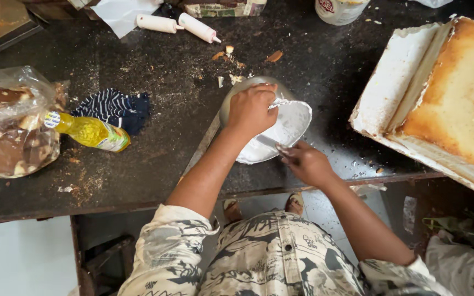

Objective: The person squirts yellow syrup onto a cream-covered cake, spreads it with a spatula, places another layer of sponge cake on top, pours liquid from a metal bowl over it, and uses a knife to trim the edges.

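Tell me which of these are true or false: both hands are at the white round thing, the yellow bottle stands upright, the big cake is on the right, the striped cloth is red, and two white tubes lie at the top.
1. Both hands are at the white round cake. True: the left hand rests on the round cake, and the right hand holds a knife against it.
2. The yellow bottle stands upright. False: it lies on its side.
3. The big square cake is on the right. True.
4. The striped cloth is red. False: it is dark blue and white.
5. Two white tubes lie at the top. True.
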